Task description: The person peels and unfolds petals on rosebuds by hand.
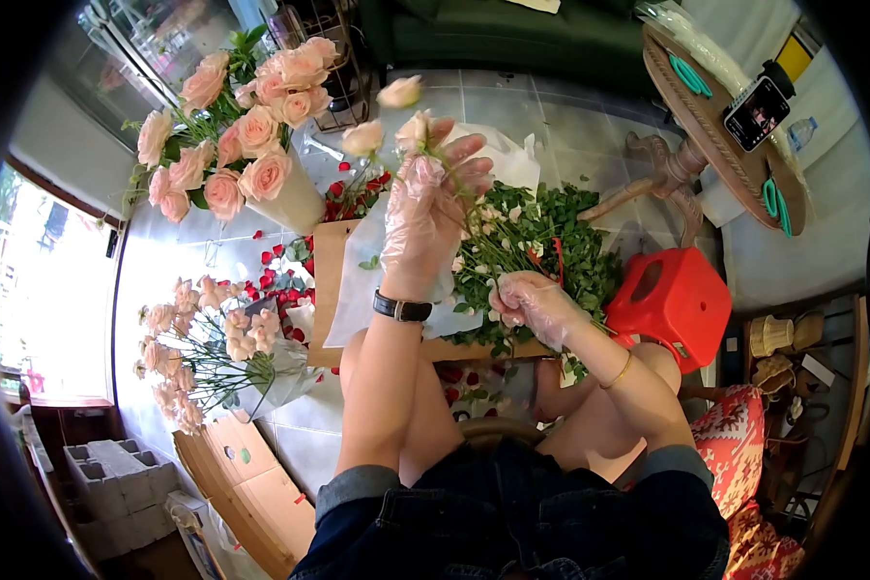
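My left hand (pixel 421 217), in a clear plastic glove with a watch at the wrist, is raised at the centre. Its thumb and partly curled fingers hold stems of pale peach roses (pixel 362 138), whose heads stick out at the upper left; one bloom is blurred. Lower right of it, my gloved right hand (pixel 536 304) is closed around thin green stems, the exact number hidden by its fingers. Beneath both hands lie a heap of green leaves (pixel 590 246) and pale small petals, partly over a white sheet (pixel 358 300) on cardboard (pixel 327 280).
Pink roses (pixel 258 130) fill a white bucket (pixel 295 198) at upper left, and paler roses (pixel 237 329) stand below. Red petals (pixel 280 280) litter the tiles. A red stool (pixel 672 304) is at right, near a wooden table (pixel 715 135) with a phone (pixel 759 113) and teal-handled scissors (pixel 775 205).
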The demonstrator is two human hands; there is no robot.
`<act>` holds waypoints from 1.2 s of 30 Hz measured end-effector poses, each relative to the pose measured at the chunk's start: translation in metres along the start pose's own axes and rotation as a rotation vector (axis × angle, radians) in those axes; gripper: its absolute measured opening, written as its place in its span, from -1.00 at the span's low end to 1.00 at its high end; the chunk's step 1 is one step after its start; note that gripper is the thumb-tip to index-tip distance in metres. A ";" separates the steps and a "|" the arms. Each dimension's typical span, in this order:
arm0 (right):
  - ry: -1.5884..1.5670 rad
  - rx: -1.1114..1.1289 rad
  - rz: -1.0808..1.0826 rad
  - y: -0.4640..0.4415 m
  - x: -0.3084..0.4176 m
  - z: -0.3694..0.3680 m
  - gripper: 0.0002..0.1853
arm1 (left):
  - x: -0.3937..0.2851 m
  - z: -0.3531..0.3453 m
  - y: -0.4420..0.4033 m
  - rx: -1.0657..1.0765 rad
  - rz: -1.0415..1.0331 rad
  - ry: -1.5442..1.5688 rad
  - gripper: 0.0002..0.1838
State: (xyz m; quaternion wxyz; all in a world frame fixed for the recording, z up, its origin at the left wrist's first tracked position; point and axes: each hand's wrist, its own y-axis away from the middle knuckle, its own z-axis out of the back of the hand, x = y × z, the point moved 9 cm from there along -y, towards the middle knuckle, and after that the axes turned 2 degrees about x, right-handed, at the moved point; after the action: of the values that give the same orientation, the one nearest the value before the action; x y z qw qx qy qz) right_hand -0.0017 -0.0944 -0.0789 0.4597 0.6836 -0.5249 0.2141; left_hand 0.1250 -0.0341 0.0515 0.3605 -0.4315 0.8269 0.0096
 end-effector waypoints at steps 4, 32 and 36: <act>0.044 -0.001 -0.158 -0.001 -0.019 -0.001 -0.81 | 0.002 0.001 0.004 -0.047 -0.002 0.124 -0.56; 1.166 -0.478 1.282 0.093 0.163 -0.031 -0.76 | 0.097 -0.005 0.042 -0.286 0.251 -0.008 -0.87; 1.299 -0.483 1.381 0.094 0.162 -0.037 -0.70 | 0.105 -0.004 0.041 -0.287 0.211 -0.125 -0.80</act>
State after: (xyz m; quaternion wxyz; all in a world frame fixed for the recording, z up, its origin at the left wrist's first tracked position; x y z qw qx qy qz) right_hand -0.0231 -0.1494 0.1025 0.5603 -0.1377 -0.4840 0.6579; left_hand 0.0543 -0.0839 -0.0213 0.3428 -0.3878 0.8338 0.1920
